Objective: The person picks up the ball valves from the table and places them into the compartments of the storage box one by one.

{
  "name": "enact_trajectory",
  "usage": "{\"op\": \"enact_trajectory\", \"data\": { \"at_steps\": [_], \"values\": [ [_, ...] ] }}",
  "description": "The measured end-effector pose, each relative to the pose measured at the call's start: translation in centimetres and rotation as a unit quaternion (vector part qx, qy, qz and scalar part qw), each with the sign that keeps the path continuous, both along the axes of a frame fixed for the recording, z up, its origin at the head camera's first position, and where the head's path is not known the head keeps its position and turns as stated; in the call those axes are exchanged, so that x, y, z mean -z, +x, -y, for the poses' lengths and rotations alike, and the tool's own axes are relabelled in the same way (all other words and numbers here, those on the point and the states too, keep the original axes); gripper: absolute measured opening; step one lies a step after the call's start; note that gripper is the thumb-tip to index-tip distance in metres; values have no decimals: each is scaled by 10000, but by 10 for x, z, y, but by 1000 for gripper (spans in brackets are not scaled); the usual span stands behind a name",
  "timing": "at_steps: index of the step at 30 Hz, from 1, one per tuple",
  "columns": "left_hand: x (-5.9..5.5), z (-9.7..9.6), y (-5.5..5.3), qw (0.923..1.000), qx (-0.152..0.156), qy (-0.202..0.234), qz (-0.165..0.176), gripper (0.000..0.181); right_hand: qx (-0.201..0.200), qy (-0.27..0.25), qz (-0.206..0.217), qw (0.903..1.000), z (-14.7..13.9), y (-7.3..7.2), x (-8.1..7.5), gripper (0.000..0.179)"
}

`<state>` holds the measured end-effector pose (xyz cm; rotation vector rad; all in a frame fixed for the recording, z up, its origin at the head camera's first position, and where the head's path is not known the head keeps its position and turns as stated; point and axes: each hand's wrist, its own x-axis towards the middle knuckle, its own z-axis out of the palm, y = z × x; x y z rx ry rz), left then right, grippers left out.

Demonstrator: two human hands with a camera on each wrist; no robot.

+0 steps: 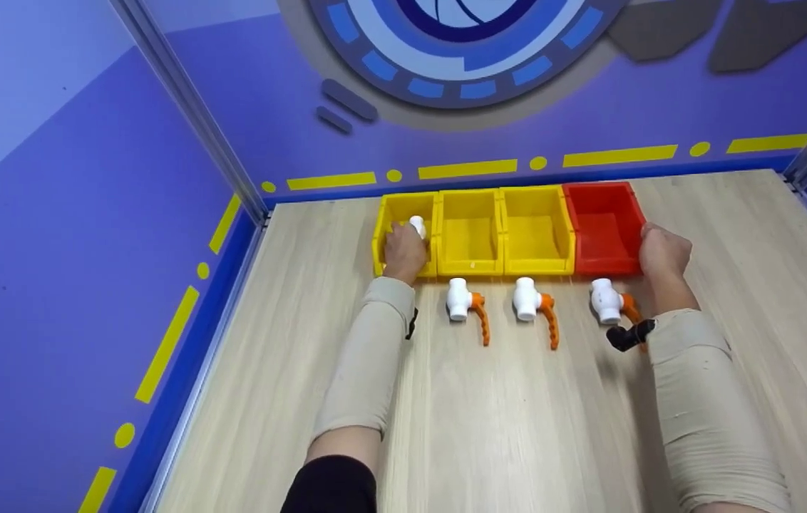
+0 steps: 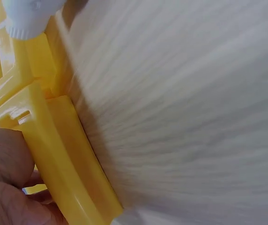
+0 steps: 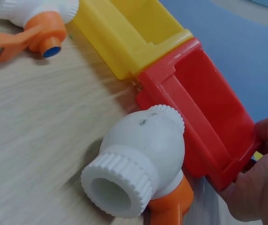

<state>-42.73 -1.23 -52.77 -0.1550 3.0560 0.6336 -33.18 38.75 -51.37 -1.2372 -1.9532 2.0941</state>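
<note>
A purple wall (image 1: 247, 85) marked with yellow dashes and dots rises behind and to the left of the pale wooden table (image 1: 517, 442). Near the back wall, four bins stand side by side in a row: the left bin (image 1: 409, 196), the middle bin (image 1: 470, 239) and the third bin (image 1: 532, 239), all yellow, then the red bin (image 1: 604, 239) at the right end. Beige sleeves (image 1: 706, 406) cover both forearms. The right hand (image 1: 664, 251) grips the side of the red bin, thumb toward its front corner. The left hand (image 1: 405, 251) reaches over the front of the left bin, its fingers curled; a white valve (image 1: 416, 226) shows just past them inside that bin, and whether the grip has hold of it I cannot tell. Three more valves (image 1: 458, 299) lie on the table, one in front of each of the other bins. Their orange handles (image 1: 548, 324) point toward the person. A small black wrist camera (image 1: 628, 335) juts from the right sleeve.
</note>
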Motion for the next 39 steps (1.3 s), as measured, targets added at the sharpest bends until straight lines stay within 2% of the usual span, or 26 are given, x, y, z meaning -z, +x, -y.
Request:
{"op": "enact_trajectory", "data": {
  "at_steps": [3, 7, 15, 22, 25, 28, 30, 35, 39],
  "values": [
    [3, -5, 1, 9999, -21, 42, -156, 35, -95, -4, -23, 10000, -5, 4, -2, 55],
    [8, -9, 2, 9995, 3, 129, -299, 38, -153, 3, 28, 9999, -9, 9, -3, 63],
    [11, -7, 4, 9995, -146, -53, -278, 47, -33, 218, -12, 9998, -6, 6, 0, 52],
    [9, -1, 3, 9994, -142, -11, -304, 49, -63, 10, -46, 10000, -3, 0, -1, 62],
    [9, 4, 3, 9992, -185, 140, -325, 49, -5, -39, -40, 10000, -1, -3, 0, 62],
    [11, 7, 2, 9991, -172, 271, -273, 55, 23, -98, -18, 9999, 0, -5, 1, 62],
    [11, 9, 3, 9996, -82, 170, -213, 63, 27, -98, 1, 9999, 0, -6, 3, 62],
    [-2, 12, 16, 9981, 297, -499, -222, 76, -91, -16, 87, 9999, -3, -5, 3, 63],
    [-19, 13, 37, 9945, 622, -724, -421, 74, -199, -19, 110, 9997, -7, -2, 0, 66]
  ]
}}
